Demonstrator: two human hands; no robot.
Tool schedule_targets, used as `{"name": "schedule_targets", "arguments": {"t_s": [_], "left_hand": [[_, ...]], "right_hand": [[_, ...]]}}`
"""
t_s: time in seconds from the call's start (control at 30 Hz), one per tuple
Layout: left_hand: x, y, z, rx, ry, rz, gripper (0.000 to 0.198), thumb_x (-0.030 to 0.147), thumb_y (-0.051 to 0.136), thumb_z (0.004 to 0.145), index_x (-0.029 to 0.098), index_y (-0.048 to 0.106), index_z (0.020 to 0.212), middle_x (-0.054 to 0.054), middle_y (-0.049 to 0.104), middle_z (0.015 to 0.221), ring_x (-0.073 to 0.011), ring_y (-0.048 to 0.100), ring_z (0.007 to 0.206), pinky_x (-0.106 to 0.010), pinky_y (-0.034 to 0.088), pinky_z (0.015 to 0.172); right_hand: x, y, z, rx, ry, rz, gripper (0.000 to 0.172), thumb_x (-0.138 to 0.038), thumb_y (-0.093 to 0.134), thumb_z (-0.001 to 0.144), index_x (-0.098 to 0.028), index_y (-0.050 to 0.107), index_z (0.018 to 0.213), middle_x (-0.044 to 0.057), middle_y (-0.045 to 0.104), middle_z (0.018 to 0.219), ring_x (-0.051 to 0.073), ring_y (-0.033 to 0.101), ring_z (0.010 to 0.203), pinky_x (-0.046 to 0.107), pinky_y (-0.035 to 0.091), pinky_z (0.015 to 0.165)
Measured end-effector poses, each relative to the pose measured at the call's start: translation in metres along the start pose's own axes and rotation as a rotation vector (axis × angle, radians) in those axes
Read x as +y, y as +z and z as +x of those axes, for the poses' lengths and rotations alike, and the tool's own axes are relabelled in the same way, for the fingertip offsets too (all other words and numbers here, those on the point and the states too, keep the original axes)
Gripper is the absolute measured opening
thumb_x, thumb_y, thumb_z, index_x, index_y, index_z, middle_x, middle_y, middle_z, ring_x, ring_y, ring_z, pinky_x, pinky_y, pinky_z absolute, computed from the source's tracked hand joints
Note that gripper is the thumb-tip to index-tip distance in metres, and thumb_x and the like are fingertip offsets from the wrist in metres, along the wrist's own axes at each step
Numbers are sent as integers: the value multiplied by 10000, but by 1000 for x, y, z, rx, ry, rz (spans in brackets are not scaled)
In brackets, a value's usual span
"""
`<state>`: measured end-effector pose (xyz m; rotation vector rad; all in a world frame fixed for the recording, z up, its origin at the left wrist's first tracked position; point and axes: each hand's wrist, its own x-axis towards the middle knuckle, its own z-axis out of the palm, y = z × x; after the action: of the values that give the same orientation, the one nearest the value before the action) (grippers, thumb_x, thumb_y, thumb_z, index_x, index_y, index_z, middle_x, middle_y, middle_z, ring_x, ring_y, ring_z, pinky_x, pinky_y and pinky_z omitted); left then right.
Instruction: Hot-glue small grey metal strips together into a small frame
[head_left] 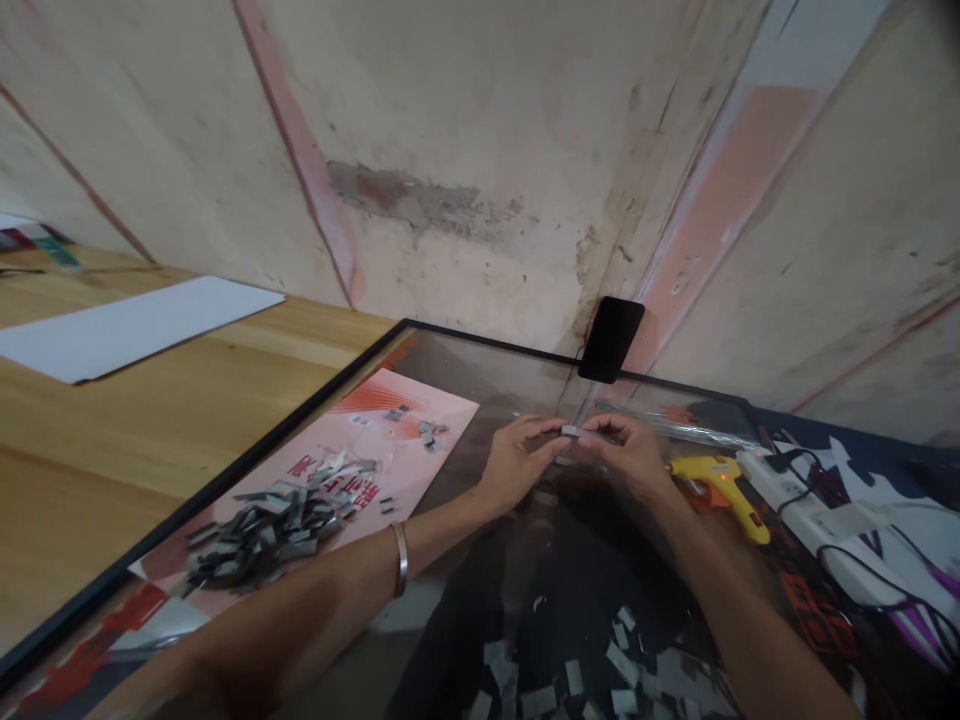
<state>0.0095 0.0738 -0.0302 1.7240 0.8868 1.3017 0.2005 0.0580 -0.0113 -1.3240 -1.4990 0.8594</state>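
Above the glass tabletop [465, 400], my left hand [517, 465] and my right hand [630, 455] meet fingertip to fingertip. Between them is a small grey rectangular piece [570, 431], pinched from both sides by thumbs and fingers. Its details are too small to make out. A pile of similar dark and silvery pieces [277, 530] lies on a pink printed sheet [442, 425], left of my left forearm. More loose grey pieces [574, 678] are scattered on the glass near me, between my forearms.
To the right lie a yellow glue gun [720, 490] with a lit red light and a white power strip [787, 500] with cables. A black phone [611, 340] leans at the wall behind the table's rim. White paper [150, 325] rests on the wooden table [300, 370] at left.
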Motion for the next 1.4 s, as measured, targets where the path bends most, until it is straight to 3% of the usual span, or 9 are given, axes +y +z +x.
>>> {"name": "schedule_targets", "arguments": {"t_s": [0.2, 0.67, 0.9, 1.1, 1.4], "left_hand": [[-4, 2, -1, 10, -26, 0, 477, 308, 749, 703, 212, 651, 1160, -70, 693, 997, -197, 629, 912, -324, 499, 805], [-8, 2, -1, -1, -20, 20, 389, 282, 715, 739, 207, 671, 1118, -71, 698, 1003, -199, 635, 916, -331, 512, 816], [-7, 2, -1, -7, -18, 22, 382, 282, 709, 747, 205, 669, 1118, -76, 697, 1006, -198, 635, 913, -336, 516, 810], [-5, 2, -1, -8, -25, 8, 390, 275, 719, 735, 194, 668, 1113, -83, 699, 1012, -206, 634, 935, -350, 509, 830], [-3, 4, -2, 4, -71, -28, 422, 225, 707, 704, 185, 654, 1121, -86, 697, 1032, -223, 630, 950, -371, 487, 866]], "right_hand": [[2, 0, 0, 21, -2, 4, 298, -384, 759, 652, -175, 681, 849, 29, 667, 799, 157, 580, 712, 290, 458, 672], [7, 1, 0, -13, 33, 77, 377, -377, 777, 633, -184, 669, 938, 45, 642, 870, 146, 554, 683, 242, 459, 513], [5, 2, 0, -24, 54, 122, 364, -373, 782, 631, -190, 669, 925, 14, 625, 787, 105, 509, 574, 242, 438, 488], [-1, 2, -2, -40, 80, 182, 311, -409, 709, 727, -181, 663, 933, -5, 584, 659, 100, 502, 525, 240, 415, 487], [-3, 2, -3, 10, 102, 302, 399, -541, 569, 806, -173, 668, 924, 41, 628, 756, 142, 570, 606, 264, 449, 516]]}}
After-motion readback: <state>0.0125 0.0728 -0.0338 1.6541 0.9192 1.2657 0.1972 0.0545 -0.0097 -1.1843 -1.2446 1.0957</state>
